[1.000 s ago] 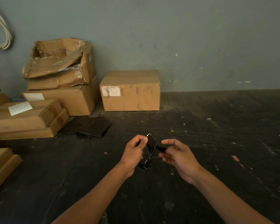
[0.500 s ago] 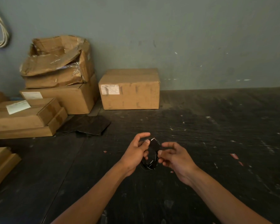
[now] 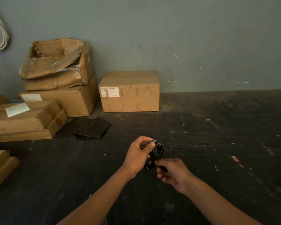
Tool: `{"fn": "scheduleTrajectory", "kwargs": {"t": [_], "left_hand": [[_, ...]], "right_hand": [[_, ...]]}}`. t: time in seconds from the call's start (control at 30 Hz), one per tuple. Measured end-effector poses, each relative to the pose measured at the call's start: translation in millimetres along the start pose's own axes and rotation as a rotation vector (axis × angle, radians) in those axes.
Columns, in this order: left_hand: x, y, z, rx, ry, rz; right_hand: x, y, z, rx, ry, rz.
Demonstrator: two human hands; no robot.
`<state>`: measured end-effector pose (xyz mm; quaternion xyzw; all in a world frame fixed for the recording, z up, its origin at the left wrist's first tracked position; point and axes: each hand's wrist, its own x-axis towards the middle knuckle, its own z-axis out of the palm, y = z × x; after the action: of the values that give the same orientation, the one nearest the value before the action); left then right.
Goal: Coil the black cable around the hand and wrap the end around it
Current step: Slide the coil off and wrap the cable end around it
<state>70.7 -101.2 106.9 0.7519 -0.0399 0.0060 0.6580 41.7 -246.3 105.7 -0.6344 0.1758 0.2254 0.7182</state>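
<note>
The right hand has dropped below the coil, pinching the cable end. The left hand grips the black cable, its loop standing roughly upright, in front of the sealed box.

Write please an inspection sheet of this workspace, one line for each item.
Surface: dark floor, scuffed, pale specks.
Job's things: black cable coiled into loops, held above the floor.
Clutter: dark flat sheet; red scraps.
Hands: left hand grips the coil; right hand pinches the cable end.
Cables: pale cords hang on the wall.
Surroundings: cardboard boxes against a grey wall, one crushed.
</note>
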Motion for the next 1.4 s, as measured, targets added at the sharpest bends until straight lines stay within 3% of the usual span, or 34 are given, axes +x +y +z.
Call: {"fn": "scheduleTrajectory", "kwargs": {"t": [0.27, 0.47, 0.7, 0.83, 0.97, 1.2, 1.4], "left_hand": [[-10.8, -6.6, 11.1, 0.121, 0.03, 0.024], [-14.5, -12.8, 12.0, 0.103, 0.028, -0.004], [-11.9, -5.0, 8.7, -0.091, 0.049, -0.093], [-9.1, -4.2, 7.9, -0.046, 0.13, -0.056], [-4.9, -8.1, 7.5, -0.076, 0.181, -0.097], [-4.9, -4.8, 3.4, -0.082, 0.122, -0.125], [-4.8, -4.8, 0.3, -0.095, 0.042, -0.182]], "right_hand": [[-0.1, -4.3, 6.8, 0.3, 0.02, 0.082], [0.3, -0.8, 6.5, 0.319, -0.019, -0.011], [0.1, -5.5, -0.1, 0.308, -0.108, -0.029], [-4.5, -7.6, 0.3, 0.147, -0.089, -0.128], [-4.1, -0.2, 2.3, -0.028, 0.064, -0.392], [-0.3, 8.7, -7.2, -0.183, -0.025, -0.594], [5.1, 13.1, -13.4, -0.609, 0.189, -0.891]]}}
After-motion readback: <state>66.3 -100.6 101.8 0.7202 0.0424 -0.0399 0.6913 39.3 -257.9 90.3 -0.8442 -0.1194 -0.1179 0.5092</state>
